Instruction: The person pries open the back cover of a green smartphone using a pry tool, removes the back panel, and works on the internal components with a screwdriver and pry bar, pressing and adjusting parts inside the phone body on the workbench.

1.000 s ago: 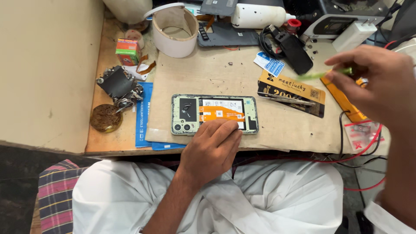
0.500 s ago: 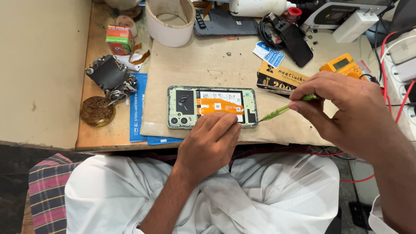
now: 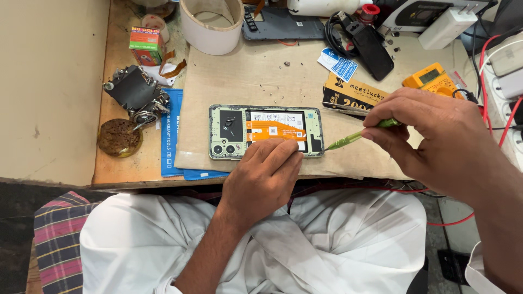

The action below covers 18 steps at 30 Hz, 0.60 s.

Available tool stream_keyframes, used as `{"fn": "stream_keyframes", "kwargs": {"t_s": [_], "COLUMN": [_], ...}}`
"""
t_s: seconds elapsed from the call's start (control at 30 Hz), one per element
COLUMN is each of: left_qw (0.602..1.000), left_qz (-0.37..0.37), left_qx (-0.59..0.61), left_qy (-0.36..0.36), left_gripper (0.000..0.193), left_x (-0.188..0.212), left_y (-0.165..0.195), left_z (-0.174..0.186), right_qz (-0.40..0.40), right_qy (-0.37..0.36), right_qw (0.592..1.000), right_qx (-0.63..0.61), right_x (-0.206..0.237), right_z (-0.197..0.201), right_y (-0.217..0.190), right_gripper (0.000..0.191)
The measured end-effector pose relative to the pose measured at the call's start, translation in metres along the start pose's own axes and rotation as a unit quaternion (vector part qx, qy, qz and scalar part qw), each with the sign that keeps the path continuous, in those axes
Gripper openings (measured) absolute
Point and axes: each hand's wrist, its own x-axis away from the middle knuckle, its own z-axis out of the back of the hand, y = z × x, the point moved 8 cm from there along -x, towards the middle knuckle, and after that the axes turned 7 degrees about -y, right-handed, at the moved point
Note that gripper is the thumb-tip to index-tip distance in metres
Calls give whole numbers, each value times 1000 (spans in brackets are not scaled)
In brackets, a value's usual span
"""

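Two hands work over an opened phone lying flat on the brown mat. The left hand rests its fingertips on the phone's near edge, pressing it down, holding nothing else. The right hand, just right of the phone, pinches a thin green tool; its tip seems to touch the phone's right end. A yellow meter lies beyond the right hand.

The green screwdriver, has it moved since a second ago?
Yes. The green screwdriver came down from above the yellow multimeter toward the phone's right end.
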Motion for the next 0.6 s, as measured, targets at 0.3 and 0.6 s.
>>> {"fn": "stream_keyframes", "kwargs": {"t_s": [0.3, 0.6], "left_qw": [1000, 1000], "left_qz": [1, 8], "left_qx": [-2, -1], "left_qy": [-2, -4], "left_gripper": [13, 10], "left_x": [0, 1], "left_y": [0, -2], "left_z": [0, -4], "right_qz": [-1, -61], "right_qy": [9, -90], "right_qw": [1000, 992], "right_qx": [1, 63], "right_x": [6, -10], "right_z": [2, -13], "right_y": [-2, -5], "right_gripper": [19, 26]}}
